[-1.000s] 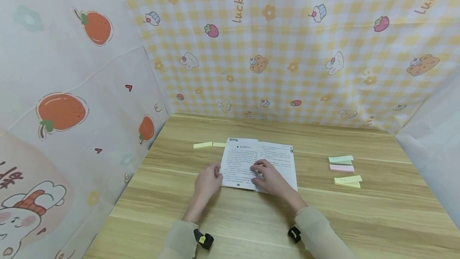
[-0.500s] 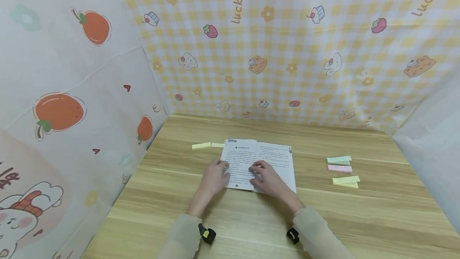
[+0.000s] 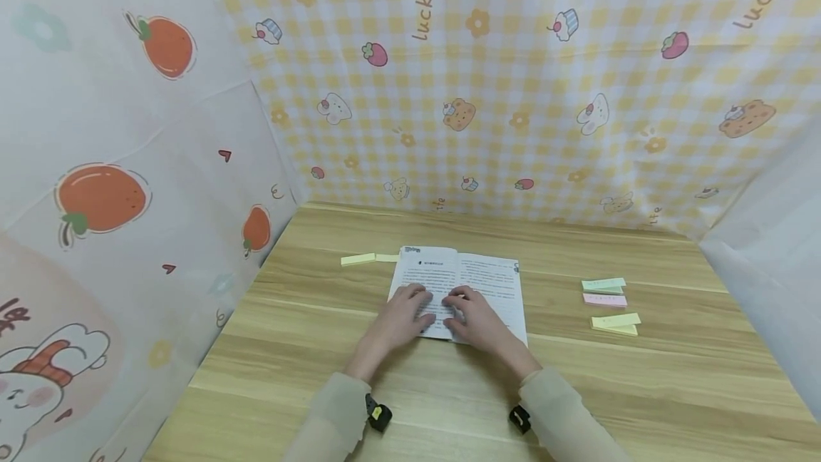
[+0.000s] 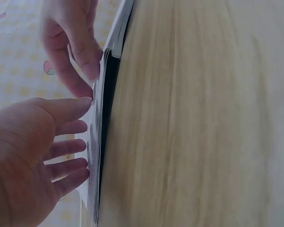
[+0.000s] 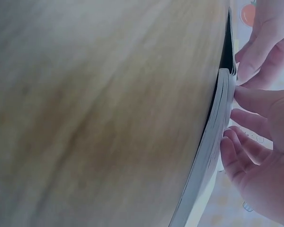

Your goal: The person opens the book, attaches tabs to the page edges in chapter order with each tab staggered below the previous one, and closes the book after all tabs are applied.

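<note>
Head view, and I'd guess the step in hand is flattening the open book (image 3: 432, 271), which lies around the middle of the frame, a bit low, on the bench (image 3: 680, 383). Whatever move comes after calls for flat fingers and light, even pressure imo, or a page might crease.

Ok, counts, going left to right. Two yellow notes (image 3: 358, 260) end to end, left of centre, the inner one right by the book's edge. Then the left hand (image 3: 400, 316), grip loose, fingers spread and relaxed, tips apparently resting on the left page and not clasping anything. One book, two pages showing, gutter between the hands. Then the right hand (image 3: 479, 321), grip also loose, fingers gently bent, tips at the gutter, no hold on anything that I can see. So two hands total. Far right, well apart from the book: one green note (image 3: 605, 284), one pink note (image 3: 605, 300) just below it, one yellow note (image 3: 616, 321) lowest. Five notes altogether, far as I can tell.
</note>
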Motion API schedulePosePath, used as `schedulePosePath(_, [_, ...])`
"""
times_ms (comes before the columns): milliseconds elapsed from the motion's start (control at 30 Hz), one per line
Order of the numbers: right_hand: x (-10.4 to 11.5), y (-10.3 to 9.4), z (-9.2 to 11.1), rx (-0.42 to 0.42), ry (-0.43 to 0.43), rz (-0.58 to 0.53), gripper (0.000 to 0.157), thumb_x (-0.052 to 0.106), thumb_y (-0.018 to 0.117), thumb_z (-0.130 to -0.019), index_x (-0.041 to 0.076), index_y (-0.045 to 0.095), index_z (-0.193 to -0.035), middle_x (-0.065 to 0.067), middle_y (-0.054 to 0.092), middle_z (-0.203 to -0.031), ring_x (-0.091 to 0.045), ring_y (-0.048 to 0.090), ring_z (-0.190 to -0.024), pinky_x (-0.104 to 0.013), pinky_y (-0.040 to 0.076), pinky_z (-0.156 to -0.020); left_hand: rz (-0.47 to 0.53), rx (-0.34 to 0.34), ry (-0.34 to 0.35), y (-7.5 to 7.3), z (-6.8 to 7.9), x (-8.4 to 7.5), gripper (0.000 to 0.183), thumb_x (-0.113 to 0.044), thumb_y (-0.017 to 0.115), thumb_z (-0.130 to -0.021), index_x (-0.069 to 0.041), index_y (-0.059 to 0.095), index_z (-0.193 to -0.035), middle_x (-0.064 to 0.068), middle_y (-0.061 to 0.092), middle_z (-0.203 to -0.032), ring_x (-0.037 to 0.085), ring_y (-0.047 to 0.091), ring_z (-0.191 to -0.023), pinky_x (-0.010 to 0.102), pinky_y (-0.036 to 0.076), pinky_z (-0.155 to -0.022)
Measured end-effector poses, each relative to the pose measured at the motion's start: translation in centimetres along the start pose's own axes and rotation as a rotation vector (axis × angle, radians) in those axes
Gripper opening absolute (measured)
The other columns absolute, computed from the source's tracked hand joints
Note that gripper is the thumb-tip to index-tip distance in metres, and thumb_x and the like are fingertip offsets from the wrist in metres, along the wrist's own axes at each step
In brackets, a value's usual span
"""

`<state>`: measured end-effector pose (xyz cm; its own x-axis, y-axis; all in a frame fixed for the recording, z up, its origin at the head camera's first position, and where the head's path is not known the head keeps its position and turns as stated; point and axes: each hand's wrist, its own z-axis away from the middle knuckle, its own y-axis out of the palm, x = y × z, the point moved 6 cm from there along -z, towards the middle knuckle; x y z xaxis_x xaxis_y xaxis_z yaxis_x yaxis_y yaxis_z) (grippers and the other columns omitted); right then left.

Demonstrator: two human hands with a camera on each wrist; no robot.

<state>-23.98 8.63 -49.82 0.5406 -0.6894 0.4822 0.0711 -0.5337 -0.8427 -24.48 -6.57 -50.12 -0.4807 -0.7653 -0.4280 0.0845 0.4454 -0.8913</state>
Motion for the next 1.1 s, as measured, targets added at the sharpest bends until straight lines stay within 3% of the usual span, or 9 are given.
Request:
schedulePosePath(233, [-0.4,-0.5,-0.5,0.037,0.006,-0.079,0.027,0.009,0.077,-0.087,0.001,0.071,-0.113,-0.015,0.059,-0.119,-0.028,0.063,-0.098,-0.043,0.055,-0.086,-0.027,0.018,0.004,0.3,-0.3,0.0,0.05,-0.031,0.068,-0.097,-0.005,0.059,-0.138,0.013,0.053,-0.143,0.034,0.046,-0.133,0.048,0.04,-0.111])
schedulePosePath(533, [-1.7,-1.0,-1.5,0.093,0.173,-0.095,0.044,0.011,0.075,-0.09,-0.002,0.062,-0.129,-0.017,0.053,-0.127,-0.019,0.061,-0.092,-0.035,0.055,-0.08,0.026,0.005,0.001,0.1,-0.5,0.2,0.047,-0.029,0.071,-0.095,-0.006,0.061,-0.135,0.013,0.055,-0.141,0.035,0.048,-0.13,0.049,0.039,-0.111])
schedulePosePath(733, [-2.3,-1.4,-2.4,0.12,0.193,-0.046,0.049,0.013,0.074,-0.092,-0.003,0.059,-0.135,-0.022,0.054,-0.128,-0.021,0.063,-0.089,-0.038,0.056,-0.08,0.044,0.006,-0.007,0.0,-0.3,0.5,0.047,-0.028,0.072,-0.094,-0.006,0.061,-0.135,0.014,0.055,-0.141,0.036,0.048,-0.13,0.05,0.039,-0.111])
schedulePosePath(1100, [-3.6,-2.2,-4.8,0.205,0.225,0.045,0.054,0.019,0.069,-0.096,0.002,0.052,-0.144,-0.025,0.052,-0.128,-0.033,0.059,-0.106,-0.049,0.053,-0.089,0.015,0.006,-0.003,0.3,-0.3,0.4,0.047,-0.03,0.071,-0.094,-0.008,0.061,-0.135,0.012,0.055,-0.141,0.035,0.049,-0.129,0.05,0.041,-0.109])
